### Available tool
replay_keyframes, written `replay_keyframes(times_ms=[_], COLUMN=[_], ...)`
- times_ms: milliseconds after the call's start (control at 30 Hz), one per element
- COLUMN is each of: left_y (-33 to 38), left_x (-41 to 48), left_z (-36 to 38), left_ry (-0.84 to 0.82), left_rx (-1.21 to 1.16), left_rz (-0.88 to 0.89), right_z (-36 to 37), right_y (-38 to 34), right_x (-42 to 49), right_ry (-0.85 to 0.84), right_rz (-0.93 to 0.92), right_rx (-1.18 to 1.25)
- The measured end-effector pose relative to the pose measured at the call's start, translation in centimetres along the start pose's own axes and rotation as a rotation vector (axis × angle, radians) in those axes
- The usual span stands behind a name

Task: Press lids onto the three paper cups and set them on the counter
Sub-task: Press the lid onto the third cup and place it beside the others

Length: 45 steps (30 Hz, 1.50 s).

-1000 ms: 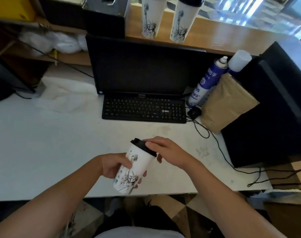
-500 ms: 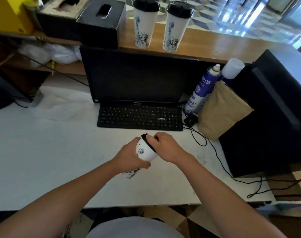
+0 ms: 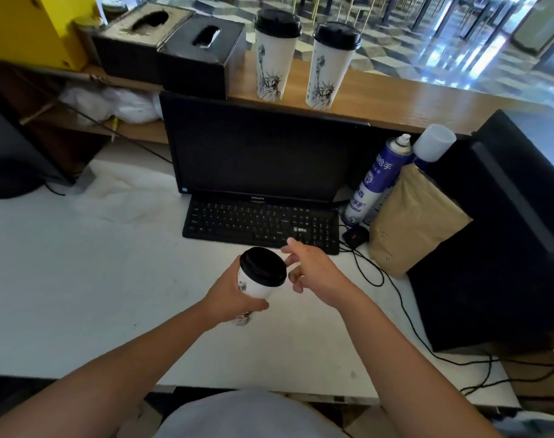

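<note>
Two lidded cups (image 3: 275,55) (image 3: 331,64) on counter (image 3: 427,102); one in left hand (image 3: 229,294).

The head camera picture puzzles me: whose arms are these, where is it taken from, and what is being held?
No machine here: a person wears a camera on the head, so you look down along their own bare arms. The left hand grips a paper cup with a black lid on it. The right hand is open beside the lid, holding nothing. Below lies a white desk with a keyboard and monitor. Behind, on the wooden counter, two lidded cups stand upright.
</note>
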<state>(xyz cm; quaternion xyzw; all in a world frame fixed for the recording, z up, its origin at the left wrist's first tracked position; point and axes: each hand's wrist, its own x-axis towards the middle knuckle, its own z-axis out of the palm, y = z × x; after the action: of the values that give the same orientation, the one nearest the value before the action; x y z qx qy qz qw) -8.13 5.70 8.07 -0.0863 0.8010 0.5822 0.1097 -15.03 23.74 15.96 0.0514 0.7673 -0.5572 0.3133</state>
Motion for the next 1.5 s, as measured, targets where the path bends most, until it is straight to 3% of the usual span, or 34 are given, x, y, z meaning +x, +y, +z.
replay_keyframes(times_ms=[100, 267, 567, 733, 833, 1167, 1500], left_y=[-0.3, -0.2, -1.2, -0.8, -0.9, -1.3, -1.9], left_x=[-0.4, -0.7, -2.1, -2.1, -2.1, -1.8, -2.0], left_z=[-1.0, -0.7, 0.7, 1.0, 1.5, 3.8, 4.7], left_ry=[-0.014, -0.094, -0.118, -0.19, -0.131, -0.003, 0.055], left_rx=[-0.074, -0.17, -0.311, -0.548, -0.764, -0.611, -0.483], left_rz=[-0.004, 0.027, 0.022, -0.159, -0.277, -0.351, -0.3], right_z=[0.5, 1.0, 1.2, 0.8, 1.2, 1.9, 2.6], right_y=[0.5, 1.9, 4.7, 6.7, 7.7, 10.4, 11.6], right_x=[0.0, 0.2, -0.4, -0.4, -0.3, 0.6, 1.2], right_ry=[-0.063, -0.01, -0.07, -0.02, 0.036, 0.105, 0.208], right_rz=[-0.024, -0.062, 0.023, 0.047, 0.055, 0.07, 0.016], right_rx=[0.189, 0.276, 0.481, 0.497, 0.481, 0.477, 0.224])
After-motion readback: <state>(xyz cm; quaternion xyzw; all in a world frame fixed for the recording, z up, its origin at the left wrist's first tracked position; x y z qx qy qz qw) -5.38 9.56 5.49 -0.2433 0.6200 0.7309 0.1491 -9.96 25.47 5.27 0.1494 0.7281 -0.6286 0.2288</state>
